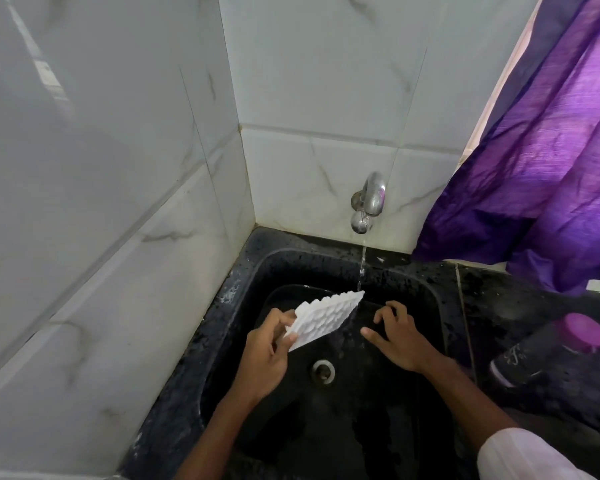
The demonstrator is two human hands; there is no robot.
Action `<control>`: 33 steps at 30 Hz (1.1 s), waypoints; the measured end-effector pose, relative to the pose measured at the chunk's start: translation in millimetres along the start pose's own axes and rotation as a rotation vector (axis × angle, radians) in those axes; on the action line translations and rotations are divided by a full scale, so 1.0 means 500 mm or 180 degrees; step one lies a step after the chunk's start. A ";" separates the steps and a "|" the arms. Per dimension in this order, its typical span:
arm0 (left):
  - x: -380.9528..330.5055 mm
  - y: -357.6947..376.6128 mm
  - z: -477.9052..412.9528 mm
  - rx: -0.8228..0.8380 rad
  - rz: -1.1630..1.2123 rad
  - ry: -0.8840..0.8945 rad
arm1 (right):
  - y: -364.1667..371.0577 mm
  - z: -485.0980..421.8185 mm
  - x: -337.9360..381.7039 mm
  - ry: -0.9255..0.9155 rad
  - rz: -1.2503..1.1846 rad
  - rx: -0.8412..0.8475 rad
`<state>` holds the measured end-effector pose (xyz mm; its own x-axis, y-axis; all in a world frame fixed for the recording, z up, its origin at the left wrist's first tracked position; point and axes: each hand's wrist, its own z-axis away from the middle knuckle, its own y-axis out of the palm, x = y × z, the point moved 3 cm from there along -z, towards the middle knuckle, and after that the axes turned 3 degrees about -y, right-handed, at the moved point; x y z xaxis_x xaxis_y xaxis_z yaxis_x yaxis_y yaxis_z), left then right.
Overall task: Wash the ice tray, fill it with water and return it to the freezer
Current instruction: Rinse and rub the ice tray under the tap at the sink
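A white ice tray (326, 315) is held tilted over the black sink (250, 271). My left hand (267, 351) grips its near left end with fingers and thumb. Its far right corner reaches into the thin stream of water (362, 268) running from the metal tap (369, 202) on the tiled wall. My right hand (397, 337) hovers over the basin just right of the tray with fingers spread, holding nothing and apart from the tray.
The drain (323, 371) lies in the sink floor below my hands. A dark bottle with a pink cap (551, 355) lies on the wet black counter at the right. A purple curtain (541, 150) hangs at the right. White tiled walls close the corner.
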<state>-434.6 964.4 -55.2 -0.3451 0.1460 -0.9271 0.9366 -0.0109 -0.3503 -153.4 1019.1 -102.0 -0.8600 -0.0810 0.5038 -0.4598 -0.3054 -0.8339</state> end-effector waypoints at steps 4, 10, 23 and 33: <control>0.015 -0.002 0.016 0.0391 -0.0756 0.0503 | 0.006 0.007 -0.008 0.0059 0.0043 0.0075; 0.048 0.023 0.014 0.0504 -0.0947 0.0395 | -0.002 0.008 -0.005 0.0058 0.0104 0.0067; 0.034 0.121 -0.110 -0.0996 0.1142 -0.1879 | -0.104 -0.039 0.022 0.0047 -0.0344 -0.0842; -0.009 0.145 -0.119 -0.0774 0.1977 -0.2049 | -0.137 -0.074 0.026 0.0142 -0.0078 -0.0680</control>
<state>-361.7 1021.9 -68.5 0.3237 -0.3950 -0.8598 0.9268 0.3151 0.2042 -141.3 1074.3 -46.6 -0.8547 -0.0325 0.5181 -0.5131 -0.0985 -0.8526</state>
